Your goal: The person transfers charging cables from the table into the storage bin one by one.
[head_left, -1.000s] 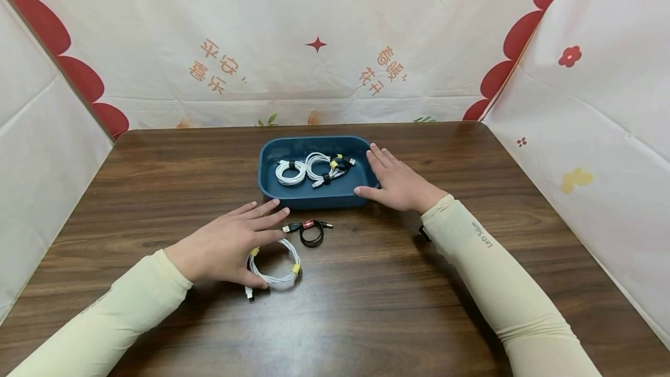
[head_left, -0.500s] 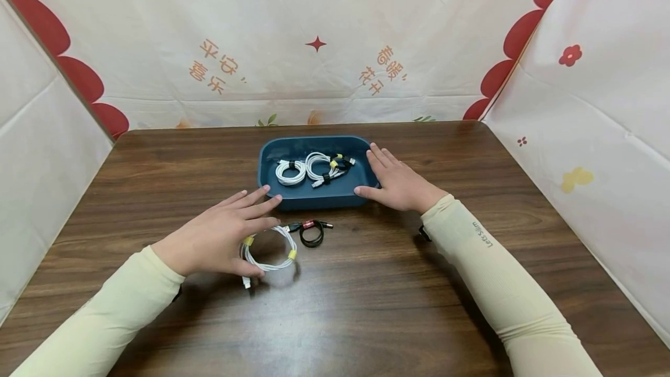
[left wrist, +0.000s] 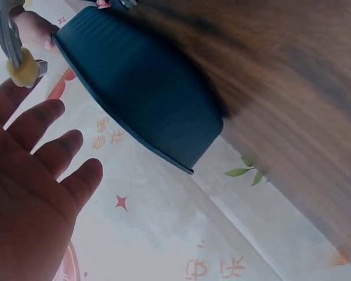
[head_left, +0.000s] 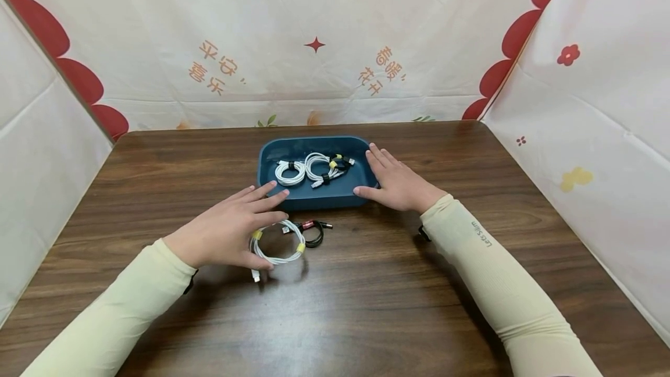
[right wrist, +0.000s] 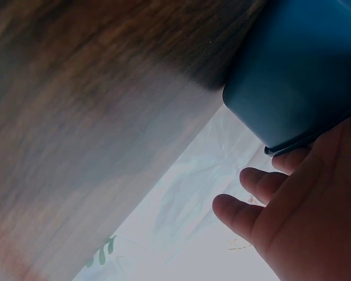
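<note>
My left hand (head_left: 225, 236) pinches a coiled white USB cable (head_left: 288, 259) between thumb and index finger, its other fingers spread. The coil has yellow ties and is raised off the table, with a plug hanging below. In the left wrist view, part of the cable (left wrist: 9, 38) shows at the index finger. My right hand (head_left: 400, 184) rests on the right end of a dark blue bin (head_left: 324, 202), fingers extended along the rim and thumb at its front corner. Inside lie white coiled cables (head_left: 290, 181) and a partly hidden black one.
A small black coiled cable (head_left: 316, 245) with a red tag lies on the wooden table (head_left: 392, 307) in front of the bin, partly behind the white coil. Printed white curtains (head_left: 314, 4) enclose the table's back and sides.
The white cable has come up off the table in my left hand, first shifting slightly left, then right toward the black cable. My right hand and the bin have stayed put.
</note>
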{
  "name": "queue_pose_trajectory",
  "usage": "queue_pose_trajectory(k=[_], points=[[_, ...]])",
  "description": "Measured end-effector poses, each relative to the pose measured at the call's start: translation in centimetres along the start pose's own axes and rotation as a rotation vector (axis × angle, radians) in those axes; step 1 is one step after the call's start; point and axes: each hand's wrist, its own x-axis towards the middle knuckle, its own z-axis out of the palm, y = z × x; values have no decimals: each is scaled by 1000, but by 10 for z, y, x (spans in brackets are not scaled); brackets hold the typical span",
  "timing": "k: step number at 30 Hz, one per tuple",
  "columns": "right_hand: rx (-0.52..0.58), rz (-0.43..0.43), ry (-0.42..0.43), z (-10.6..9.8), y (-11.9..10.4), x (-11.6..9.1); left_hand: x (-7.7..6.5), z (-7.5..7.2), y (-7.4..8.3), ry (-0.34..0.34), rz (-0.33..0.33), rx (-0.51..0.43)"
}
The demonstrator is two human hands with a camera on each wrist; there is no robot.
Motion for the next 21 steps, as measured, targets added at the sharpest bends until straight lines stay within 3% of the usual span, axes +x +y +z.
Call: queue_pose_trajectory(k=[9,21], points=[[-3,-8,4,1,1,0,16,-11,0,-14,-32,9],[-4,-5,5,2,2,0,32,-25,-1,-75,-139,-16]])
